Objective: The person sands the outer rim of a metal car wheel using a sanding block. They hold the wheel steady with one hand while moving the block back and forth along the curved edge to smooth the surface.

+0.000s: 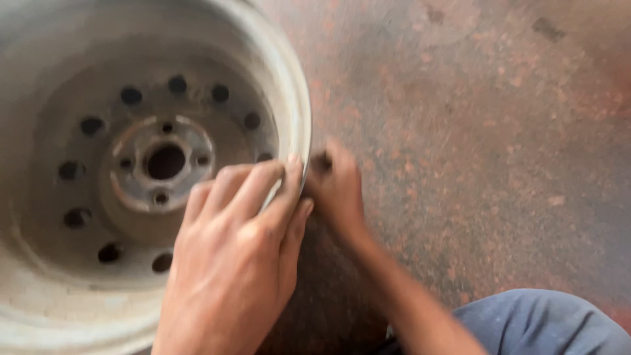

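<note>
**Two hands meet at the edge of a bare steel wheel rim**

A speckled reddish stone floor (493,131) fills the scene, with a bare, whitish steel wheel rim (39,309) lying flat on it at the left, open side up. Nearest the camera, a knee in blue-grey trousers (545,322) shows at the lower right. Just beyond it the left hand (236,256) lies over the rim's right edge, fingers curled and pressed together on the lip, thumb against the outside. The right hand (338,190) sits on the floor side of that same edge, touching it from the right; it is blurred, and whether it pinches something small and dark at its fingertips cannot be told. Both hands are at the lip, the left over it, the right beside it. Farther in lies the hub (164,161), with its centre bore and ring of bolt holes.
</note>
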